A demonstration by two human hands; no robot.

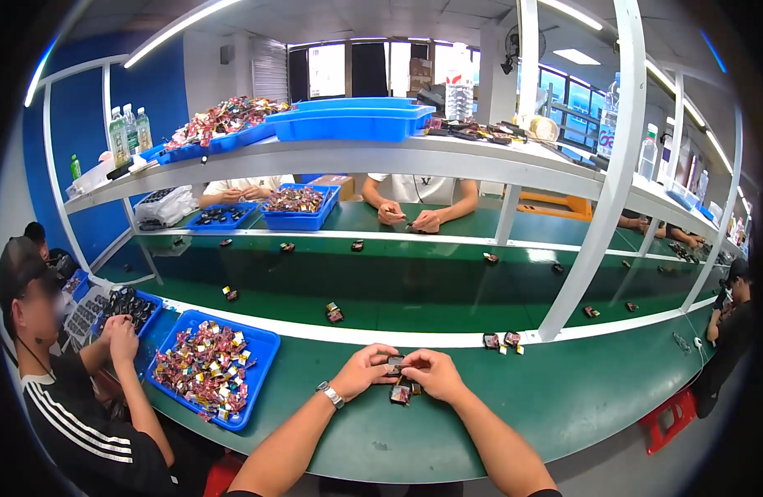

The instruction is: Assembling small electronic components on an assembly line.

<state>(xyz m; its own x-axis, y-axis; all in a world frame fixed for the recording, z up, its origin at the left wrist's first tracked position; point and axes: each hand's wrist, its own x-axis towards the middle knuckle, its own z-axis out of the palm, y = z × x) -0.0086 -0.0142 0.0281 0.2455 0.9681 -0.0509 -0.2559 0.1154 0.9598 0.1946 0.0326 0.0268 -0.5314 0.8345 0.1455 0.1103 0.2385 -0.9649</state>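
A: Please, where are the two hands of the person?

B: The left hand point(363, 374) and the right hand point(435, 374) are close together, over the green table point(564, 398). The left one wears a watch point(330, 394) on its wrist.

A: And which thing is between them?

B: A small dark part point(395, 362), which seems rather flat. It is located exactly in the gap between the hands. The left fingers pinch it from the left side, and the right fingers from the right side.

A: How strongly do they press?

B: This I cannot tell, and the fingertips partly cover the part.

A: Is another thing near to the hands?

B: Yes, a dark and reddish piece point(400, 393) is just below the part, nearer to the body of the person, between the two wrists.

A: What do you see farther away?

B: To the left of the left forearm there is a blue tray point(264, 352) with a heap of small pieces point(203, 364). Beyond the hands, toward the right, a few pieces point(502, 341) lie by the white rail point(381, 338), well apart from the fingers
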